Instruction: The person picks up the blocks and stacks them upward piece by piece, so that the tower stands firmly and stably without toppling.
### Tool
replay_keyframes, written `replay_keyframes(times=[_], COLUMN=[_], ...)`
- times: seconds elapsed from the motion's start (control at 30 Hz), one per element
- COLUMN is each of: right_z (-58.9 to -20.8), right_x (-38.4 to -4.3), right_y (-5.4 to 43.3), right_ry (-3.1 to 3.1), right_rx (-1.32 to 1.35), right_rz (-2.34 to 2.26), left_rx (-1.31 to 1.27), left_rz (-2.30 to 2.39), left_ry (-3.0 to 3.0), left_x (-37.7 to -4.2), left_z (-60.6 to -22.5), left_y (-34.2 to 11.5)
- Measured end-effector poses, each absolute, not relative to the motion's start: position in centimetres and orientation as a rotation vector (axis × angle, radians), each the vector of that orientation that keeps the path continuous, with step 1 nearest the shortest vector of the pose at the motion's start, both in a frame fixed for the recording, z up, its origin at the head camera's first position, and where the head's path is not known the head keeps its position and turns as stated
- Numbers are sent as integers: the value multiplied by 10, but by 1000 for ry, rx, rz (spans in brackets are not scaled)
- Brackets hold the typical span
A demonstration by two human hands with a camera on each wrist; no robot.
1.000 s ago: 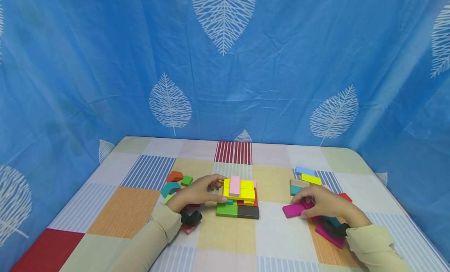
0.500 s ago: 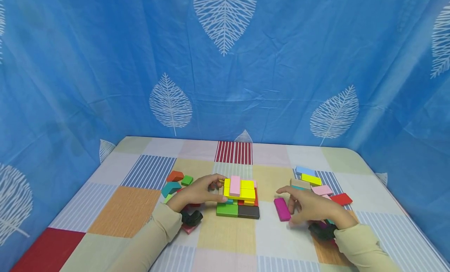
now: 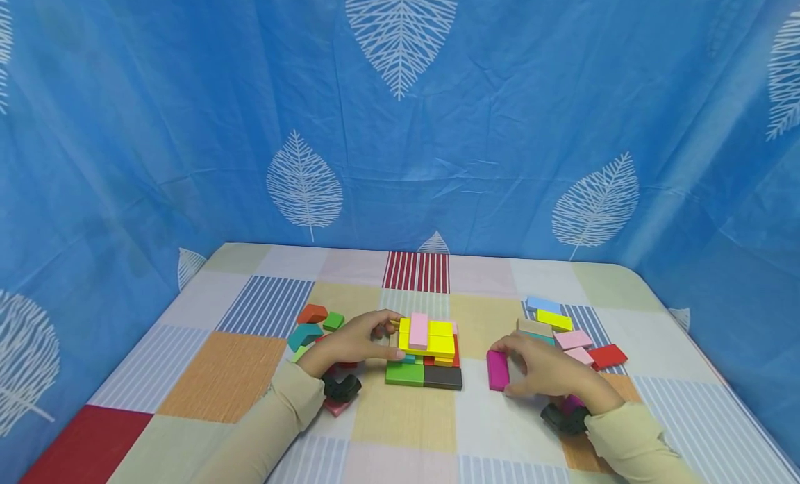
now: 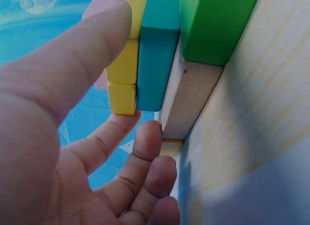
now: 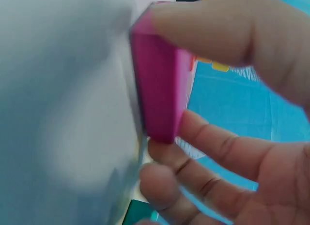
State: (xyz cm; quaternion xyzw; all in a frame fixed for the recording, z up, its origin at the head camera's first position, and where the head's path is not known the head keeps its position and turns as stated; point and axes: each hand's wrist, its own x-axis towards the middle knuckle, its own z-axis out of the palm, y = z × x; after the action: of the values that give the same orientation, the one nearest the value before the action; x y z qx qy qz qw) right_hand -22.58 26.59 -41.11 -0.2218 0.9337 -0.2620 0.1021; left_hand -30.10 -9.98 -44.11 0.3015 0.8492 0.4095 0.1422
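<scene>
In the head view, the scene is lit brightly and evenly, with a pale sheen cast down the right of the curtain (image 3: pixel 719 151). Soft shadow is thrown across the tablecloth (image 4: pixel 271 118) in the left wrist view; in the right, the magenta block (image 5: pixel 155 84) is slightly blurred.

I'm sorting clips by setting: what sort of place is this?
Probably a screened-off play or recording space, perhaps at home: blue leaf-print fabric hangs behind and beside a patchwork-print tablecloth, where toy building blocks are stacked and scattered.

Patchwork-covered table (image 3: pixel 494 435), block stack (image 3: pixel 440 343), scattered blocks (image 3: pixel 606 357)
</scene>
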Motion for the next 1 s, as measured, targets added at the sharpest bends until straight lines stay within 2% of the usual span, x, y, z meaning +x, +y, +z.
replay_keyframes(times=[0.3, 1.0], right_z=[-421, -417], right_x=[-245, -268], right_y=[259, 210], right_ry=[2804, 2766], right_rx=[-899, -933], right_rz=[-1123, -1150], left_rx=[861, 874], left_rz=[1173, 1139], left_ry=[2456, 2534], left_x=[-300, -292], left_z=[-440, -426], left_y=[-100, -92])
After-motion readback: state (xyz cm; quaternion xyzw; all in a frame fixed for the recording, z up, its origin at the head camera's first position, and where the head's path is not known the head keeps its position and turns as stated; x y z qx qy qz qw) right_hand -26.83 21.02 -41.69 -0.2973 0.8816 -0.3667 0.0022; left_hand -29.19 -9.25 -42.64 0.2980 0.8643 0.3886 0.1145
